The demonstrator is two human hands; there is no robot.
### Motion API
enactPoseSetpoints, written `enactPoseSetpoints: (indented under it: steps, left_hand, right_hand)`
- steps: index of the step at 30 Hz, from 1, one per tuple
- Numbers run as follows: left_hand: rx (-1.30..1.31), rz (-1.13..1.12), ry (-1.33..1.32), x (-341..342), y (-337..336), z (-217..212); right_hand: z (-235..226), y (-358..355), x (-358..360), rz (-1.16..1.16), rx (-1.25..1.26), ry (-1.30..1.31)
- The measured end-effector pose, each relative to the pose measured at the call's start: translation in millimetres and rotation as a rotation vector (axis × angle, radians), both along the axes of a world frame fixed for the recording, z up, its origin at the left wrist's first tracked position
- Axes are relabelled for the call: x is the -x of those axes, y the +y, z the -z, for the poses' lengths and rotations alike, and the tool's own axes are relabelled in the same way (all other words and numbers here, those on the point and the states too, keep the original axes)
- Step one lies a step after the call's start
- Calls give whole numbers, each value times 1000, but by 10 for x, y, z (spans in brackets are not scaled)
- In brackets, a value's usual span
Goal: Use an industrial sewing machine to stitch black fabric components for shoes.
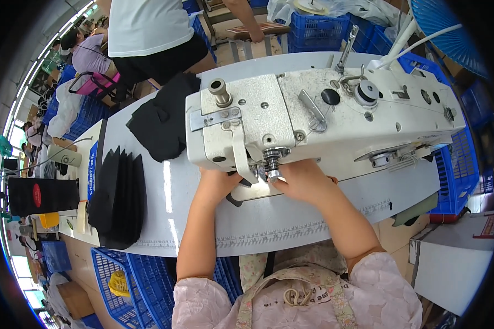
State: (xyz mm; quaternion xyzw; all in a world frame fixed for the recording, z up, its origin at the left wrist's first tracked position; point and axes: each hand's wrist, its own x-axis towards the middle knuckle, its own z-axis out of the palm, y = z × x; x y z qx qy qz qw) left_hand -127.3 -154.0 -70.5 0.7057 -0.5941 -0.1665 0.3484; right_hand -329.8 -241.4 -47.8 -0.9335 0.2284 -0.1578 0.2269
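A white industrial sewing machine [241,142] stands before me, its head over the spot where both hands work. My left hand [217,182] rests left of the needle area, its fingers mostly hidden under the machine head. Beside its fingertips a small dark piece [246,182] shows, too little of it to name. My right hand [304,180] reaches in under the arm from the right, thumb near the presser mechanism [273,163]; its other fingers are out of sight. Black fabric [159,123] lies in a heap at the left of the machine head.
A stack of black cut pieces [118,200] lies at the table's left end. A ruler strip [258,239] runs along the front edge of the table. Blue crates [126,285] stand below, with another blue crate [453,170] at right. Another person [153,33] stands beyond the table.
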Motion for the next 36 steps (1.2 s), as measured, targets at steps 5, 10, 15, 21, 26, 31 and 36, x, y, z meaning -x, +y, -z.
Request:
enactPoseSetpoints:
  steps: [5,10,15,21,26,31,36]
  left_hand:
    - [-31,31,-101,-22,9,27]
    - [-37,-22,-55,-102,-21,115]
    - [7,-13,-24,-110,-7,163]
    - [33,-24,-41,-84,13,164]
    - [2,-20,-32,-61,0,130]
    - [23,-37,-37,-67,-1,153]
    - [93,-35,-62,-68,-21,179]
  right_hand:
    - [-31,-31,-5,2,11,-11]
    - [-85,-31,-34,20,30,-90]
    - [-14,-19,-45,-16,55,-122]
    - [-64,-6,-32,-3,-23,-2]
    - [-43,-14,-12,-13,54,-20]
    - [-59,-8,-38,11,23,32]
    - [-73,-17,-58,9,27,57]
